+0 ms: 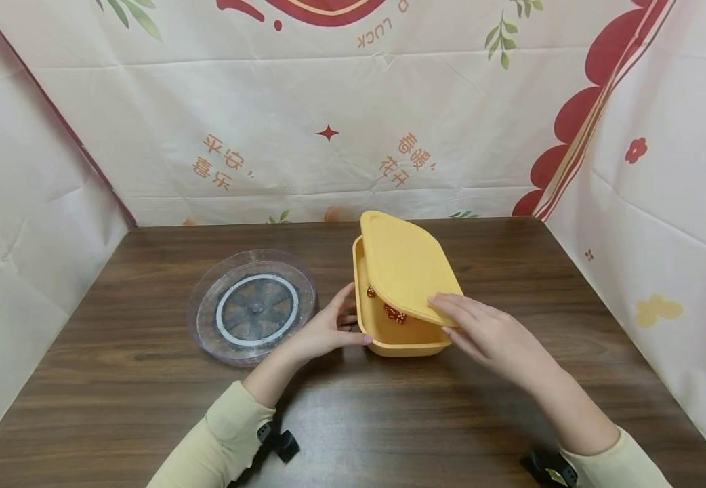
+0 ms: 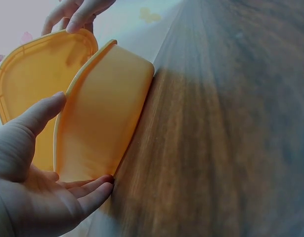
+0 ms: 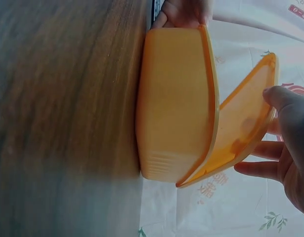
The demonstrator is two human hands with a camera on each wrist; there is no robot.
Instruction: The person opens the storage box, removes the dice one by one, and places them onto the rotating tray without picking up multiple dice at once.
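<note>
A yellow rectangular box (image 1: 408,349) stands on the table, its yellow lid (image 1: 410,261) raised at a tilt over it. My right hand (image 1: 496,332) pinches the lid's near right edge, thumb on one face and fingers on the other in the right wrist view. The lid's far part still meets the box rim. My left hand (image 1: 328,329) touches the box's left side, with thumb and fingers extended and spread along the wall (image 2: 105,113). Inside the box lie small red pieces (image 1: 395,314) with pale spots, too small to identify; the lid hides the rest.
Left of the box is a round clear plastic turntable-like disc (image 1: 255,254) with a white ring, close to my left forearm. The dark wooden table (image 1: 146,407) ends at a printed white cloth (image 1: 267,122) behind and at both sides.
</note>
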